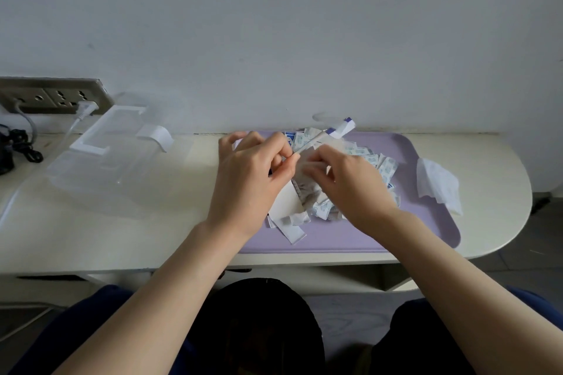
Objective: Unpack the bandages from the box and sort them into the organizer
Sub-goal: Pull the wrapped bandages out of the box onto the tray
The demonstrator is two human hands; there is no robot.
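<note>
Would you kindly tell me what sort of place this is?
Probably a room at home or an office: a cream desk against a bare wall, a socket panel with a plug in it.

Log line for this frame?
left hand: pinches white-purple packet | right hand: on bandage pile, grip unclear | pile: on purple tray | organizer: left of tray

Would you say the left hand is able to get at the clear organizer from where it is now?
Probably yes: the organizer lies to the left of the left hand with only bare table between, though its grip is busy pinching a bandage strip.
</note>
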